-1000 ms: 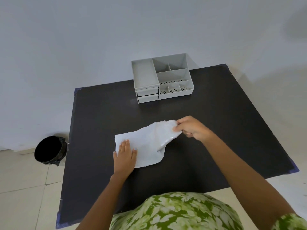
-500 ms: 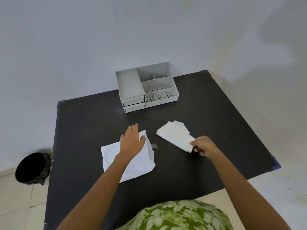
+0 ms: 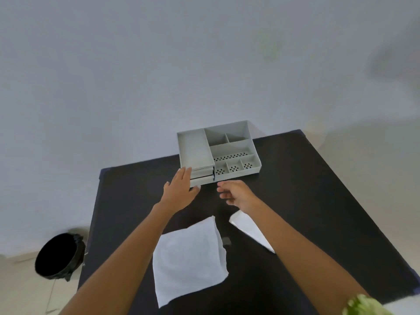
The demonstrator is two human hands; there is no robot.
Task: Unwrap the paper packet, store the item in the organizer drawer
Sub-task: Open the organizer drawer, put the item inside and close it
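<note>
A grey desk organizer (image 3: 229,146) stands at the table's far edge, with two small drawers (image 3: 203,175) in its left front. My left hand (image 3: 181,192) lies against the organizer's front left corner, fingers stretched out, thumb by the lower drawer. Just right of the drawers hovers my right hand (image 3: 236,194), fingers loosely curled, with nothing visible in it. A flat white paper sheet (image 3: 188,262) lies near me. A smaller white paper piece (image 3: 247,228) is partly under my right forearm. Between the two papers sits a small grey item (image 3: 226,241).
The black table (image 3: 318,201) has its right and near edges in view. A black bin (image 3: 56,255) stands on the floor to the left of the table. A white wall rises right behind the organizer.
My right hand let go of the smaller paper piece and my left hand left the big sheet. Both hands reached forward to the organizer's drawers.
</note>
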